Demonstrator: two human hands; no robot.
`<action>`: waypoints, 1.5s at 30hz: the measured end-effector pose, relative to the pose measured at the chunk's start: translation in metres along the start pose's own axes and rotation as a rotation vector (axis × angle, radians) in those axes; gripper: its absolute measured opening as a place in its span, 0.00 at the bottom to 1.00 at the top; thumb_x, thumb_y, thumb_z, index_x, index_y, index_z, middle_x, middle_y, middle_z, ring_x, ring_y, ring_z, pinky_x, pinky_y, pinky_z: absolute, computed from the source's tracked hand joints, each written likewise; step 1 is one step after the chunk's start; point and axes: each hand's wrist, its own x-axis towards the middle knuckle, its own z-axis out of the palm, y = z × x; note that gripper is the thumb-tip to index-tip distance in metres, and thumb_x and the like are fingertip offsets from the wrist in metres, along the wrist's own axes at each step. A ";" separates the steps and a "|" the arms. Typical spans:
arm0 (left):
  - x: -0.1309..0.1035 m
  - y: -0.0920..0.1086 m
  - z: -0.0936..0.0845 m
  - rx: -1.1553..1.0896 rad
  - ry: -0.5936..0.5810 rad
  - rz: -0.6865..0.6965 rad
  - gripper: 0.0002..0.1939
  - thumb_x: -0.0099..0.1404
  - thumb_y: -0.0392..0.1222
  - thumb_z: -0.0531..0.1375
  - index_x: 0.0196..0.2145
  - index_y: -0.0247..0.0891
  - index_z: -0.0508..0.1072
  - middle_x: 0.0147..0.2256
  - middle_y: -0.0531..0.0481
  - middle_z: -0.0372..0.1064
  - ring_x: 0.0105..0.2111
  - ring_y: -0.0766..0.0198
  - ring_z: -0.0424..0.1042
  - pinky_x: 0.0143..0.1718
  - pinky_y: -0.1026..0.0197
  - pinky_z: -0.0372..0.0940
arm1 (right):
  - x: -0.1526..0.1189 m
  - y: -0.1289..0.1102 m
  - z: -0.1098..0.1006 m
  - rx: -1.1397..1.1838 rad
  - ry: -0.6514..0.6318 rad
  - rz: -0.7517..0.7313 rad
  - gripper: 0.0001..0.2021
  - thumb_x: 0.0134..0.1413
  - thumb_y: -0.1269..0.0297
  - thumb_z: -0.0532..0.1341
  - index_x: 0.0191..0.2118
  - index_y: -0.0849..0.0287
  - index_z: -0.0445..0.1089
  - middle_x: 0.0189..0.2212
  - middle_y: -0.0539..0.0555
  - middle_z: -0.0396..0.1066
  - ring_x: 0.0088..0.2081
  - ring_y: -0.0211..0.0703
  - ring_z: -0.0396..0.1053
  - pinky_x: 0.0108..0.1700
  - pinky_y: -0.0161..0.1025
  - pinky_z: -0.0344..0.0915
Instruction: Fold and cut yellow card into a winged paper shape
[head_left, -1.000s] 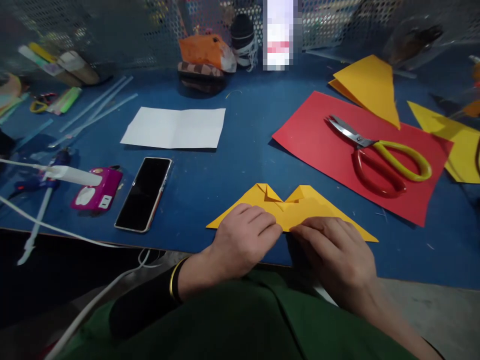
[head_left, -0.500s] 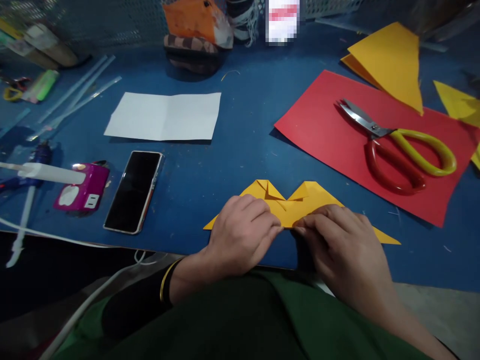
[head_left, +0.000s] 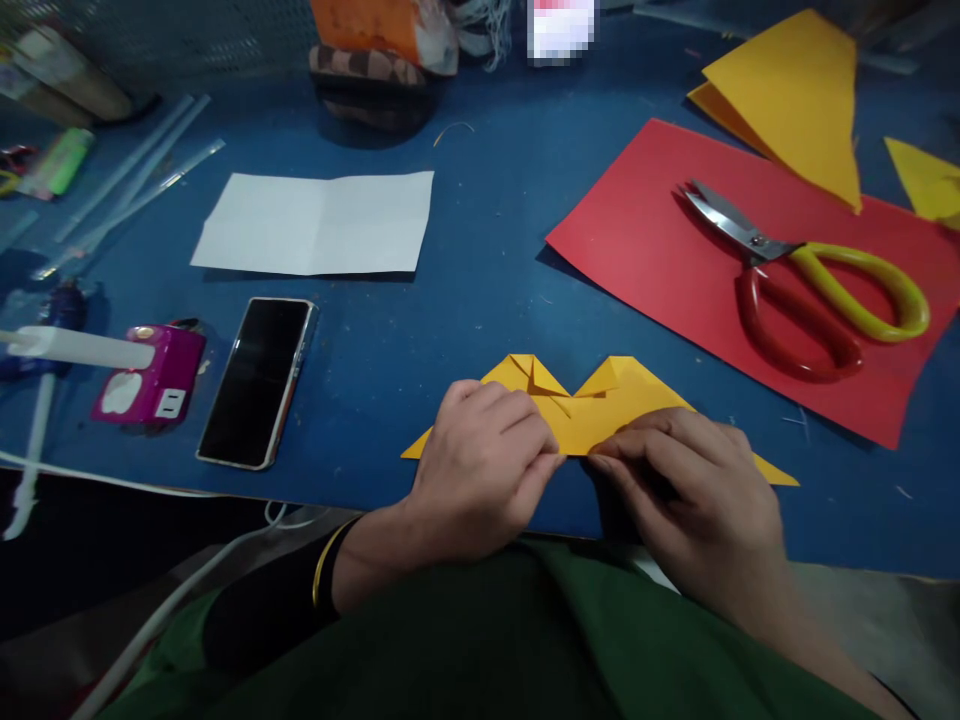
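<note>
A folded yellow paper (head_left: 581, 425) lies at the table's front edge, with two raised peaks, a notch between them and a pointed tip at each side. My left hand (head_left: 487, 460) covers its left part and pinches the lower edge left of the middle. Just right of the middle, my right hand (head_left: 690, 490) pinches the same edge between thumb and fingers. The fingertips of the two hands are a small gap apart. Under my palms the paper is hidden.
Scissors (head_left: 757, 245) lie on a red sheet (head_left: 622, 230) at the right, near a folded yellow sheet (head_left: 795, 100). To the left are a phone (head_left: 259, 380), a white creased paper (head_left: 315, 225), a magenta box (head_left: 150, 375) and clear sticks (head_left: 135, 190). A pouch (head_left: 367, 75) stands behind.
The view has shifted slightly, so the things on the table sit a little higher and farther outward. Both hands keep their pinch on the yellow paper, with barely any movement.
</note>
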 end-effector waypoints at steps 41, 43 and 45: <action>-0.001 -0.002 -0.002 0.061 -0.037 0.095 0.10 0.71 0.43 0.58 0.33 0.38 0.73 0.32 0.50 0.73 0.36 0.59 0.68 0.42 0.53 0.57 | 0.001 -0.008 0.014 -0.130 -0.019 -0.013 0.09 0.66 0.66 0.56 0.33 0.58 0.68 0.29 0.54 0.68 0.32 0.45 0.64 0.35 0.43 0.54; -0.002 -0.003 -0.002 0.070 0.001 0.129 0.08 0.70 0.41 0.59 0.34 0.38 0.74 0.32 0.51 0.74 0.35 0.60 0.69 0.42 0.54 0.58 | 0.000 -0.006 0.014 -0.096 -0.014 -0.006 0.09 0.66 0.65 0.57 0.33 0.58 0.68 0.29 0.54 0.69 0.32 0.45 0.65 0.35 0.43 0.55; -0.003 -0.004 -0.002 0.123 0.019 0.182 0.08 0.71 0.37 0.58 0.34 0.38 0.75 0.32 0.51 0.74 0.34 0.61 0.70 0.42 0.55 0.59 | -0.001 -0.005 0.013 -0.058 -0.008 0.001 0.08 0.66 0.66 0.57 0.34 0.58 0.69 0.29 0.54 0.69 0.33 0.45 0.65 0.35 0.43 0.56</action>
